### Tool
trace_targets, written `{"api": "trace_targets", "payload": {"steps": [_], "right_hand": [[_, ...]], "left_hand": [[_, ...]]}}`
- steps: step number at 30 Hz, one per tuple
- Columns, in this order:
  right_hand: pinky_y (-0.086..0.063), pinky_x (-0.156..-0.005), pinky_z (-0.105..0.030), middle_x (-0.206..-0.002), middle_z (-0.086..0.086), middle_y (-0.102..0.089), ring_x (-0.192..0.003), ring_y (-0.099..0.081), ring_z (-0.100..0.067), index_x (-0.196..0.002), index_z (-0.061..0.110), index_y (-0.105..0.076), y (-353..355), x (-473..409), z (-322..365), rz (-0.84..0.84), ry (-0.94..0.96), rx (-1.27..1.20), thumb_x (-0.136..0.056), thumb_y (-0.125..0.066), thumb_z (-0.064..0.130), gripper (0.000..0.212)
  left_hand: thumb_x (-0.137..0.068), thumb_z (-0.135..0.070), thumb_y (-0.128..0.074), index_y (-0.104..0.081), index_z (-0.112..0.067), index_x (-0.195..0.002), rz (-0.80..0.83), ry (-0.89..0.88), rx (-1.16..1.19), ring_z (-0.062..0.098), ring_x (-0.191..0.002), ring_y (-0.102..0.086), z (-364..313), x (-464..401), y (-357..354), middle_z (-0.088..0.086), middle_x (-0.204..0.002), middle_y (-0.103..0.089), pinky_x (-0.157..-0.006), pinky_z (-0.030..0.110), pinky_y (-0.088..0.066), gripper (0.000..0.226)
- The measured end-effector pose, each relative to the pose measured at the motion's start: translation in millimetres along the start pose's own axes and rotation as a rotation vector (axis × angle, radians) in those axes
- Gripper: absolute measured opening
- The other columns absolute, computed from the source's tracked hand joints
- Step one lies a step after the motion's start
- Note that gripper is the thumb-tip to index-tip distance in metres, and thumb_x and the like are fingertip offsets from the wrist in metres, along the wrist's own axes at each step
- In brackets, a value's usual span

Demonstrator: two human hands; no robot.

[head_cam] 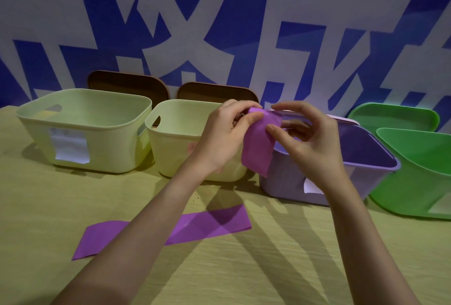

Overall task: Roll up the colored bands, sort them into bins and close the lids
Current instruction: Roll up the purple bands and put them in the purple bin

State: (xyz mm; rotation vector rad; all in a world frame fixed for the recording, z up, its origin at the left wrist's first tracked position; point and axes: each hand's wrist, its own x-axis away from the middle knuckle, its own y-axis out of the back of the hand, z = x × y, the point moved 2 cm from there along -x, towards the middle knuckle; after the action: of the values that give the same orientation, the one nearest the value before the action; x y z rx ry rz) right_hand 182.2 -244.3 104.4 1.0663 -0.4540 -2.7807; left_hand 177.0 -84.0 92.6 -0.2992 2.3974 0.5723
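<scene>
Both hands hold one purple band (257,148) up in the air in front of the bins. My left hand (227,134) pinches its rolled top end between thumb and fingers. My right hand (302,134) pinches the same end from the right, thumb on the front. The loose end hangs down over the purple bin (366,156). A second purple band (205,224) lies flat on the table, partly under my left forearm. Two pale yellow-green bins (80,119) (170,141) stand open to the left, and a green bin (419,182) stands at the right.
Two brown lids (127,85) (214,92) lean on the wall behind the pale bins. A green lid (395,116) leans behind the green bin, and a purple lid's edge (346,120) shows behind the purple bin. The tan table (268,268) runs to the blue-and-white wall.
</scene>
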Motion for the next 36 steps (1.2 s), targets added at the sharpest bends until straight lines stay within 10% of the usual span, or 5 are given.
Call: {"api": "trace_targets", "payload": {"steps": [17,27,36], "right_hand": [[-0.052,-0.080,-0.015,-0.091,0.003,-0.069,-0.080,-0.066,-0.011,-0.112,0.020,-0.064,-0.3,0.8,5.7,0.028,0.046,0.002,-0.085,-0.066,-0.004,0.037],[-0.055,-0.076,-0.031,-0.088,-0.002,-0.072,-0.077,-0.065,-0.022,-0.111,0.022,-0.065,0.8,0.1,5.5,-0.040,-0.089,-0.074,-0.087,-0.065,0.000,0.032],[-0.052,-0.065,-0.015,-0.088,0.004,-0.074,-0.075,-0.066,-0.003,-0.107,0.019,-0.069,5.4,0.5,8.7,-0.007,-0.226,-0.252,-0.090,-0.063,0.010,0.021]], "left_hand": [[-0.103,-0.029,-0.036,-0.050,-0.022,-0.082,0.019,0.052,0.035,0.003,-0.060,-0.047,-5.8,5.0,-6.6,-0.008,-0.067,-0.048,-0.054,0.016,-0.037,0.026],[-0.097,-0.021,-0.053,-0.057,-0.008,-0.116,0.124,0.087,0.306,0.007,-0.094,-0.060,-13.3,2.8,-4.7,0.001,-0.107,-0.061,-0.073,0.018,-0.050,0.023],[-0.098,-0.031,-0.048,-0.052,-0.009,-0.122,0.020,-0.157,-0.077,0.008,-0.101,-0.055,-9.8,4.0,-4.5,0.003,-0.117,-0.057,-0.077,0.011,-0.044,0.033]]}}
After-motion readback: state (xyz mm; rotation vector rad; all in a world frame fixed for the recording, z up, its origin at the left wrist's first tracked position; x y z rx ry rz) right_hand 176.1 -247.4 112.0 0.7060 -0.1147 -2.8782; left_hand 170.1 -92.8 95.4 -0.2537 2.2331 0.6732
